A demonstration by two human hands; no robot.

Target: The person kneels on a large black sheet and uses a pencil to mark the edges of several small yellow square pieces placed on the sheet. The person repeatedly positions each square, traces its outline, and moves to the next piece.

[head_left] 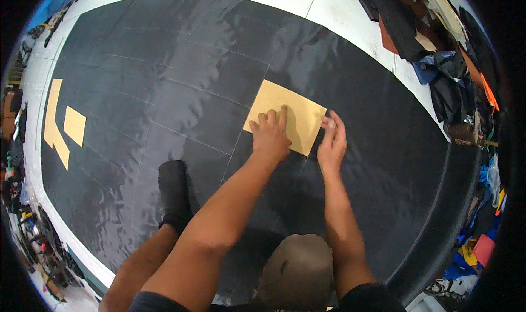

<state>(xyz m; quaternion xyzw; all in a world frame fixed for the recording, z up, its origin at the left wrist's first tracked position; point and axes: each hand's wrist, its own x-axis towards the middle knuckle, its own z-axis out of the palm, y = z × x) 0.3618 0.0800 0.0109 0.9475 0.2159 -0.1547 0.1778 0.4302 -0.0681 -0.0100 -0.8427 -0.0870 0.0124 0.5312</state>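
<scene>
A tan square piece, flat like card or board, lies on a large black sheet marked with thin pale lines. My left hand presses on the square with its fingers spread. At the square's right corner is my right hand, its fingers curled together close to the edge. Whatever those fingers may hold is too small to make out.
Tan cut pieces, one long and notched and one diamond-shaped, lie at the sheet's left. My black-socked foot rests on the sheet. Scrap material is piled at the upper right, with assorted clutter along the left.
</scene>
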